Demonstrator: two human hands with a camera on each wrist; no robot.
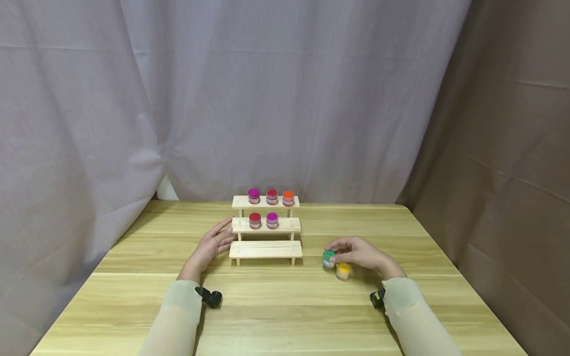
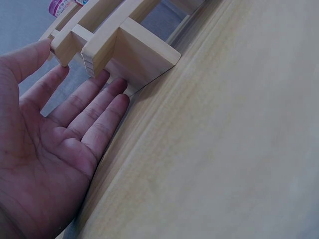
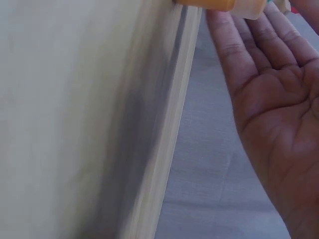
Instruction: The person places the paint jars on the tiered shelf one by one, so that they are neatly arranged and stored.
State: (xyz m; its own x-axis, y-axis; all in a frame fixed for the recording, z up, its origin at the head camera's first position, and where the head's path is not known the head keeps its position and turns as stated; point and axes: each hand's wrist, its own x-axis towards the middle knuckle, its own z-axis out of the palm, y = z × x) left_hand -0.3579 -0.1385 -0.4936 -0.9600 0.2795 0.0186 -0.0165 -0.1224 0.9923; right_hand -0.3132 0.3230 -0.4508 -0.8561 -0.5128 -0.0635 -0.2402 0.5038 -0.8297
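My right hand [image 1: 358, 252] pinches a small jar with a green lid [image 1: 328, 260] between thumb and fingers, right of the wooden rack. Just beside it stands a jar with a yellow lid [image 1: 343, 272], whose orange-yellow side [image 3: 207, 4] shows at the top of the right wrist view. At the rack's left end, my left hand [image 1: 214, 243] rests its fingertips against the ends of the shelves, fingers mostly straight. The three-step wooden rack [image 1: 265, 250] carries several lidded jars on its upper two steps; the lowest step is bare.
On the top step stand a purple jar [image 1: 254, 196], a red jar [image 1: 271, 197] and an orange jar [image 1: 288, 199]. The middle step bears a red jar [image 1: 255, 221] and a purple jar [image 1: 272, 220]. Grey curtain [image 1: 285, 99] hangs behind the wooden table [image 1: 285, 316].
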